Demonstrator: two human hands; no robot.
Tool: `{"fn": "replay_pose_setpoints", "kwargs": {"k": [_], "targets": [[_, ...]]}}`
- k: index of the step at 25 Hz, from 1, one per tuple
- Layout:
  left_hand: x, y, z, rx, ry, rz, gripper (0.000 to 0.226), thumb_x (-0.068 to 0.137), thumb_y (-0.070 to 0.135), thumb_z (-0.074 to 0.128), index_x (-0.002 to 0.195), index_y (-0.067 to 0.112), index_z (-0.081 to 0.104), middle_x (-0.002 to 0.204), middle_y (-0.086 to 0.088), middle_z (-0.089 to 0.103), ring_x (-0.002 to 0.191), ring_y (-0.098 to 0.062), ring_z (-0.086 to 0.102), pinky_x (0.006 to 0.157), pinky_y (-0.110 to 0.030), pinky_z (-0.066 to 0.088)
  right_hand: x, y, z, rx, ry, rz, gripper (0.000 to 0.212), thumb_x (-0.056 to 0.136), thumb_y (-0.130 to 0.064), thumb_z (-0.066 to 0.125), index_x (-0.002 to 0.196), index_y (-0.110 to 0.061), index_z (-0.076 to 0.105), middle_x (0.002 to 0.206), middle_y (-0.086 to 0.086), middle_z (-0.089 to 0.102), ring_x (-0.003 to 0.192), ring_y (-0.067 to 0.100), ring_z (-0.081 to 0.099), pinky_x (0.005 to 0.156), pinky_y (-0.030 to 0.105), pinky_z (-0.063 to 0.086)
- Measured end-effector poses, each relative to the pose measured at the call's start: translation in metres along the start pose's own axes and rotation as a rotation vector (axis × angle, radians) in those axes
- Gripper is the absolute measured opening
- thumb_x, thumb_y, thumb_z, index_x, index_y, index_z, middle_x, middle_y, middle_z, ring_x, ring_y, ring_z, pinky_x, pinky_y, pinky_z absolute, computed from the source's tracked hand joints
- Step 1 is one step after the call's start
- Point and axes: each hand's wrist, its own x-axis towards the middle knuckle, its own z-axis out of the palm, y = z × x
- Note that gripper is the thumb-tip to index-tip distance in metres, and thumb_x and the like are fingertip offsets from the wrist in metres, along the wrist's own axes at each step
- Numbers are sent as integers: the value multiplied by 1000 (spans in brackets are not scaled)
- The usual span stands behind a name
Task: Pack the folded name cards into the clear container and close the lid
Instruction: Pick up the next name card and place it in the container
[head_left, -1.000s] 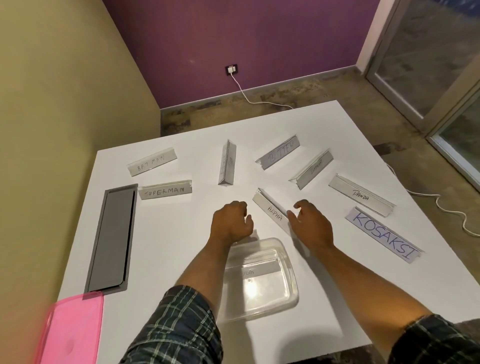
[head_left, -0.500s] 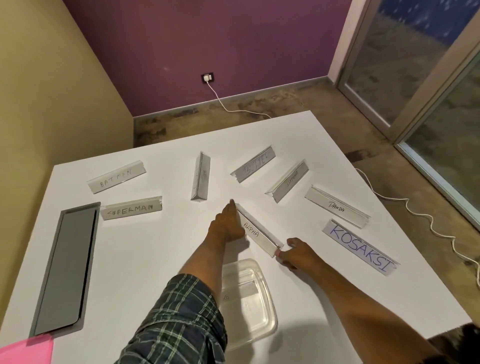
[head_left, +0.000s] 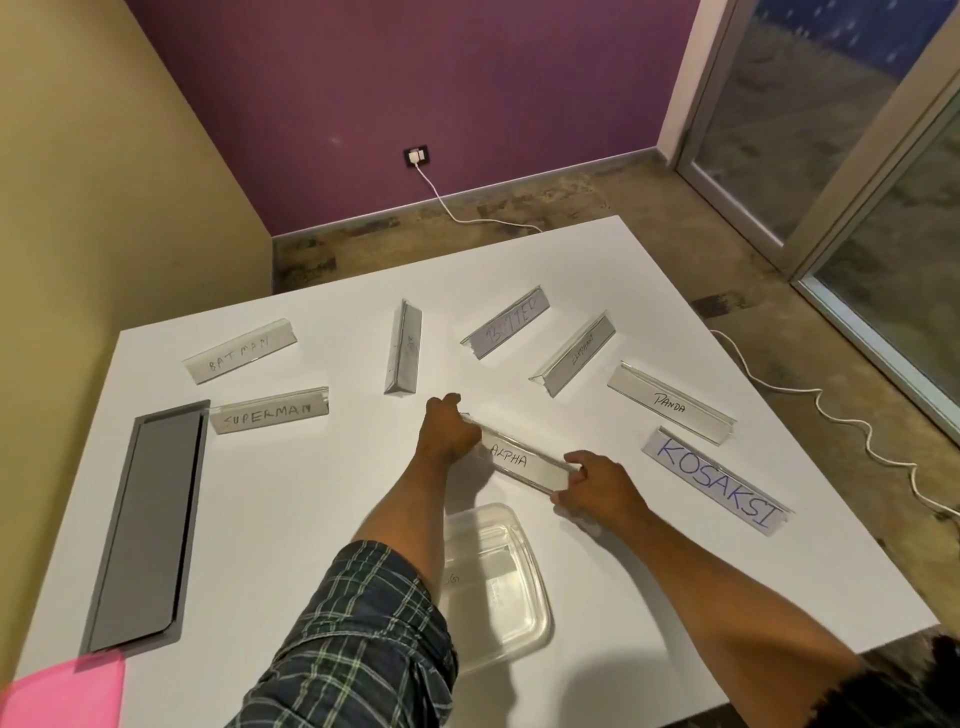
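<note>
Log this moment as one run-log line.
step: picking up ALPHA card | left hand: far end | right hand: near end | clear container: open

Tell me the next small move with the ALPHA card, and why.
Probably lift the ALPHA card and bring it back over the container. The left hand and right hand grip its two ends, and the open container sits just nearer the person.
</note>
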Motion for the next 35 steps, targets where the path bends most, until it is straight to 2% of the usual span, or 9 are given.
{"fn": "replay_pose_setpoints", "kwargs": {"k": [2, 4, 9, 15, 17, 20, 23, 28, 35], "targets": [[-13, 2, -6, 41, 64, 10, 66, 78, 11, 63, 142, 7, 49, 137, -17, 47, 117, -33, 60, 102, -41, 49, -5, -12, -9, -54, 21, -51, 52, 72, -1, 83, 120, -15, 66, 85, 2, 64, 61, 5, 60, 48, 7, 44], [-29, 3, -15, 66, 125, 13, 58, 81, 12, 64, 138, 8, 52, 137, -15, 46, 117, -32, 60, 101, -39, 49, -11, -23, -16, -166, 43, -114, 47, 70, -11, 85, 114, -20, 69, 76, -4, 63, 62, 8, 61, 57, 15, 49], [-62, -10, -47, -17, 192, -11, 71, 60, 28, 68, 128, 7, 61, 125, -17, 64, 111, -30, 65, 98, -39, 53, -29, -43, -27, -238, 7, -258, 52, 61, -23, 92, 108, -22, 70, 71, 0, 67, 62, 12, 59, 70, 32, 54], [-108, -34, -91, -12, 246, -26, 46, 62, 32, 92, 97, 12, 71, 95, -8, 72, 90, -23, 68, 75, -29, 52, -48, -65, -26, -429, -68, -482, 61, 58, -31, 92, 111, -27, 63, 72, -12, 59, 67, 10, 56, 60, 26, 43], [-126, -44, -104, -18, 166, -57, 47, 57, 31, 95, 91, 11, 70, 88, -7, 73, 80, -21, 70, 61, -24, 49, -53, -72, -27, -522, -96, -548, 59, 60, -35, 90, 112, -31, 63, 74, -14, 59, 70, 11, 59, 61, 26, 45], [-159, -58, -114, -4, -149, -114, 32, 69, 17, 89, 90, 6, 67, 84, -13, 78, 75, -24, 76, 46, -20, 37, -62, -82, -30, -710, -179, -688, 55, 62, -41, 86, 112, -36, 63, 81, -14, 59, 73, 9, 58, 64, 27, 46], [-177, -71, -107, 103, -358, -136, 20, 75, 9, 80, 92, 4, 72, 88, -12, 79, 85, -25, 77, 47, -16, 37, -66, -89, -25, -925, -254, -863, 58, 63, -52, 83, 113, -35, 59, 95, -19, 44, 77, 7, 50, 66, 28, 42], [-189, -96, -76, 289, -399, -180, 26, 72, 4, 86, 85, 10, 64, 70, -8, 70, 55, -16, 68, 47, -23, 52, -71, -89, 5, -1036, -393, -976, 54, 62, -54, 81, 104, -28, 58, 89, -16, 49, 83, 15, 53, 70, 30, 42], [-207, -125, -34, 762, -220, 18, 24, 85, 13, 62, 107, 17, 71, 113, -5, 68, 100, -27, 67, 81, -35, 55, -79, -66, 43, -1152, -429, -986, 51, 63, -53, 77, 101, -25, 59, 94, -4, 66, 86, 21, 60, 68, 32, 48]]}}
